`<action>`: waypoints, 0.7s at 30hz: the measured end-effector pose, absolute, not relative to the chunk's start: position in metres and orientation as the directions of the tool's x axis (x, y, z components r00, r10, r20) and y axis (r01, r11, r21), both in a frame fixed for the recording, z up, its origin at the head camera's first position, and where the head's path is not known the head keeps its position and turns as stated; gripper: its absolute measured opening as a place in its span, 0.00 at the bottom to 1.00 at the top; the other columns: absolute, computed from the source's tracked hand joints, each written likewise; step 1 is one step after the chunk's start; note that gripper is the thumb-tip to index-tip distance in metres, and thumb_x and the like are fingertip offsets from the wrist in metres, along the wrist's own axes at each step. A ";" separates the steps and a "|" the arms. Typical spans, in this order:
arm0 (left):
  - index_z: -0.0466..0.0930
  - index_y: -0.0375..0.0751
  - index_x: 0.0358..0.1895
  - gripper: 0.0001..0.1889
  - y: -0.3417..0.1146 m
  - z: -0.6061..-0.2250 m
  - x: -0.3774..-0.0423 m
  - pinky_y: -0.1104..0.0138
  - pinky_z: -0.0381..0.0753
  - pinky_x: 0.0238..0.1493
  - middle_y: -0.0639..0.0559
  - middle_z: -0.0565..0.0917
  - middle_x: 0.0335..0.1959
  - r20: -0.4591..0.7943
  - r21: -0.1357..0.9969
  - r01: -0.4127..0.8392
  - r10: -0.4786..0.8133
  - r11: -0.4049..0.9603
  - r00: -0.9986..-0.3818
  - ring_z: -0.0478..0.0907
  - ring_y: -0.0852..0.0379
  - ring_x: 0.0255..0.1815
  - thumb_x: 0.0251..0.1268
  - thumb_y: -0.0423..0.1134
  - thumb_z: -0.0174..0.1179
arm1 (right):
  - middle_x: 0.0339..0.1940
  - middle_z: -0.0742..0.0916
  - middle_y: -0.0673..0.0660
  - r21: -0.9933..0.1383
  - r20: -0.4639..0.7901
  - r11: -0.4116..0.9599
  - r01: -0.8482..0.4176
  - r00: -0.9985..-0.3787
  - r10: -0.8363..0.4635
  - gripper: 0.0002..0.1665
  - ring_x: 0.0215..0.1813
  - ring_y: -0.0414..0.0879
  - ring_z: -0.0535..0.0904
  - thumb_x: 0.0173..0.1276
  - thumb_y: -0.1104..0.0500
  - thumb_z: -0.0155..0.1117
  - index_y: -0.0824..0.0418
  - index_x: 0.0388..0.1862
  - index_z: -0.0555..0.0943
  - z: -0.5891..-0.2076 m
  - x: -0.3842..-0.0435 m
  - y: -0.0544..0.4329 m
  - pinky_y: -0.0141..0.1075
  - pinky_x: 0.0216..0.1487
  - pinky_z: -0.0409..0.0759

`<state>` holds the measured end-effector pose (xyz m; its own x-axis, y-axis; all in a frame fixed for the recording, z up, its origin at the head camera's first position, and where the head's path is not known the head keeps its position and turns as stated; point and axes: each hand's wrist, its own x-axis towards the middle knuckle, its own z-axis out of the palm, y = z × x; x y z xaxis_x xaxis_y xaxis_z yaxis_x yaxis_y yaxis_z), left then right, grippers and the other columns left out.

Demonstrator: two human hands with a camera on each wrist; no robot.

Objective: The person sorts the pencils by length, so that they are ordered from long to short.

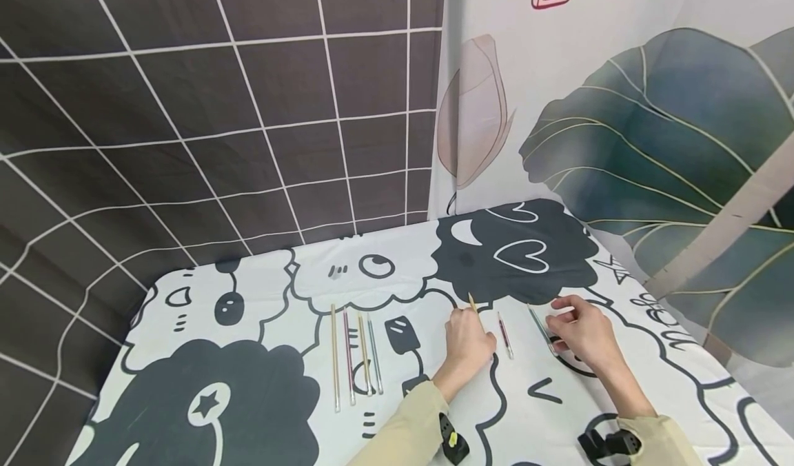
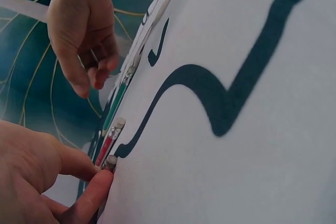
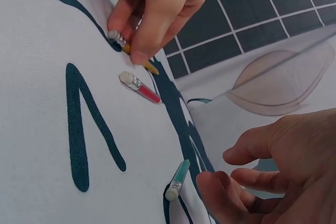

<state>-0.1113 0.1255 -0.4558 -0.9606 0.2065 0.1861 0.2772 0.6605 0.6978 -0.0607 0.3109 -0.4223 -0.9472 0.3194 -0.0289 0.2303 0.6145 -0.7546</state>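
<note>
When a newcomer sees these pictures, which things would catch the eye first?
Likely the huge blue-green leaf printed on the backdrop at right, and the black-and-white cartoon tablecloth below it. Next, at lower centre, comes the left hand pinching a yellow pencil, with four pencils lying to its left.

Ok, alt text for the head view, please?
A person's left hand pinches a yellow pencil over a cartoon-patterned cloth; the right hand is near a green pencil, with a red pencil between the hands. Four longer pencils lie side by side further left.

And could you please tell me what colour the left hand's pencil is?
The pencil is yellow, clearest in the right wrist view.
</note>
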 end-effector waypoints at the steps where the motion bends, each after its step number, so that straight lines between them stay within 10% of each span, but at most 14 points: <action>1: 0.82 0.21 0.31 0.12 0.126 -0.456 -0.111 0.61 0.77 0.26 0.39 0.77 0.26 0.182 0.700 0.271 0.202 0.661 -0.962 0.79 0.45 0.25 0.39 0.26 0.69 | 0.29 0.85 0.61 -0.754 -0.025 0.615 0.228 -0.947 0.320 0.21 0.22 0.49 0.84 0.62 0.66 0.57 0.75 0.53 0.74 -0.422 -0.061 0.311 0.38 0.20 0.79; 21: 0.81 0.22 0.34 0.14 0.128 -0.455 -0.110 0.60 0.79 0.28 0.38 0.79 0.25 0.199 0.704 0.271 0.184 0.656 -0.963 0.81 0.43 0.26 0.41 0.25 0.71 | 0.25 0.84 0.58 -0.696 0.018 0.687 0.208 -0.952 0.306 0.18 0.19 0.49 0.83 0.61 0.67 0.60 0.76 0.50 0.74 -0.430 -0.065 0.313 0.35 0.19 0.75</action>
<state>-0.1098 0.1276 -0.4546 -0.9626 0.1842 0.1987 0.2709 0.6565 0.7040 -0.0650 0.3132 -0.4302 -0.9519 0.3059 0.0178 0.2078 0.6871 -0.6962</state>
